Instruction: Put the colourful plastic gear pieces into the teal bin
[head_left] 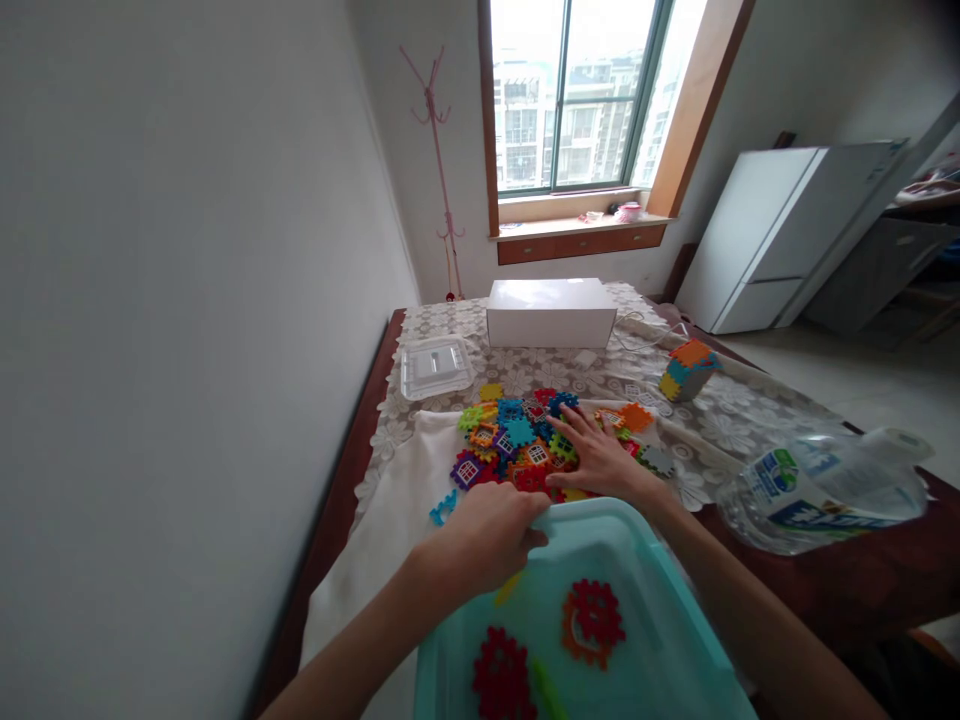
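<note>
My left hand (487, 540) is curled over the near-left rim of a turquoise plastic bin (660, 600), with a yellow piece partly showing beneath the fingers. My right hand (596, 455) lies flat, fingers spread, on a pile of colourful interlocking toy tiles (517, 435) spread on a white cloth (390, 510). Inside the bin lie two red gear-shaped tiles (592, 620) and a green piece (547, 690). A small cube built from tiles (686, 368) stands further right on the lace tablecloth.
A white box (551, 312) and a clear plastic lid (435, 365) sit at the table's far end. A large plastic water bottle (825, 485) lies at the right edge. A wall runs close along the left; a white fridge (780, 235) stands back right.
</note>
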